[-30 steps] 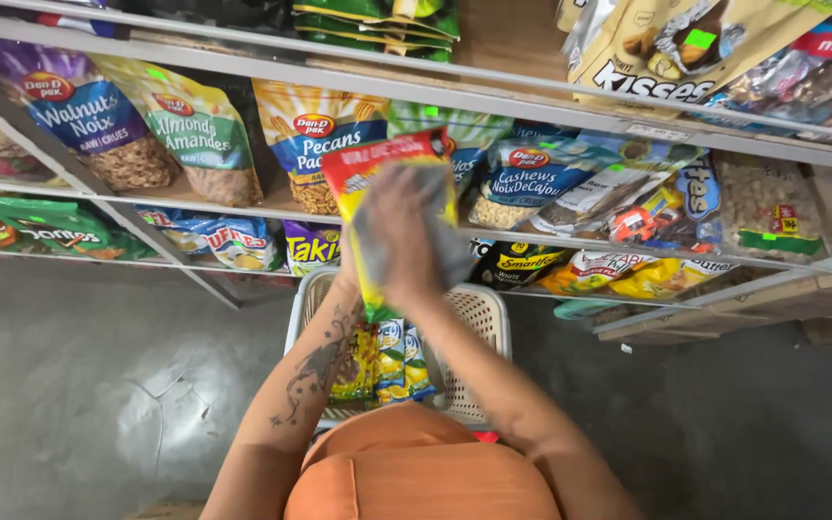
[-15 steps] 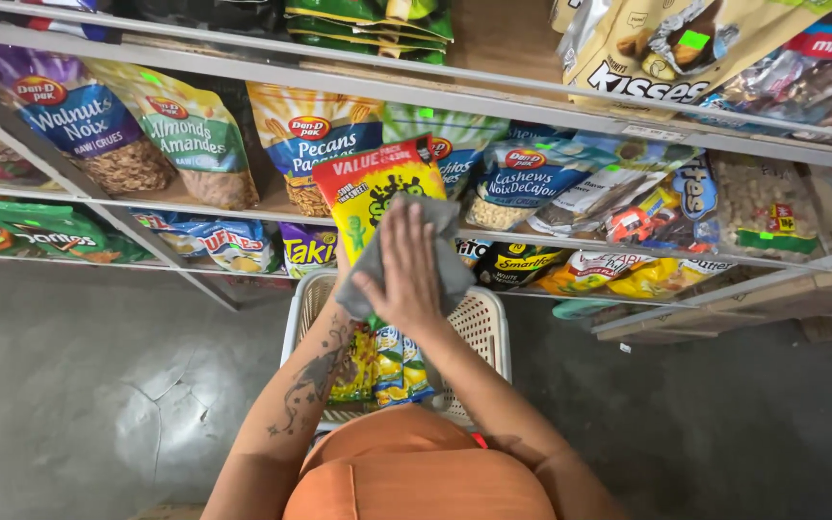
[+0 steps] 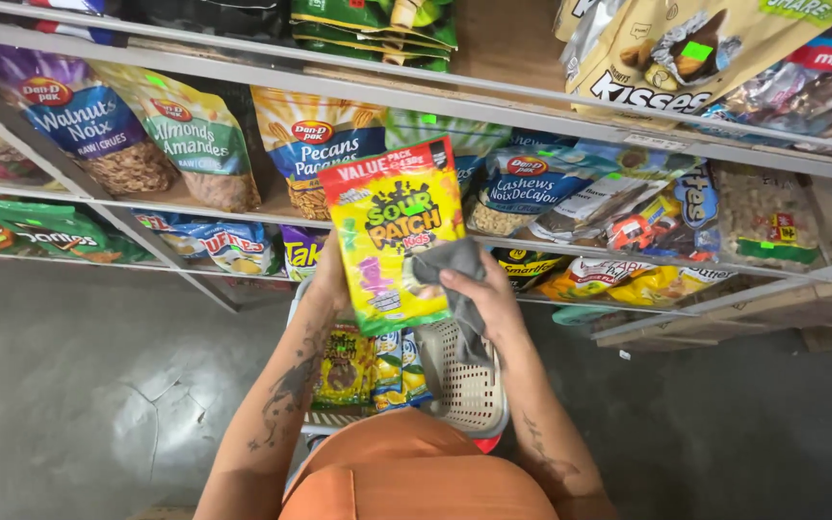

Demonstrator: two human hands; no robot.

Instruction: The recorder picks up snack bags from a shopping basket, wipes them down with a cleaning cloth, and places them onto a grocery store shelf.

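Shelves at left stocked with nut pouches and chip bags. Left hand clamped on edge of yellow candy bag, held upright over white basket. Grey cloth, a second ago spread flat over bag front, now slid to lower right corner; front uncovered, wiping pass looks about finished. Right hand fingers bunched, pinching cloth against bag

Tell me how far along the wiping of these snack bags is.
Done: nothing shows for certain. In hand: the left hand holds up a yellow candy bag, and the right hand presses a grey cloth to its edge. Left: more bags lie in the white basket below; whether they are wiped cannot be told.
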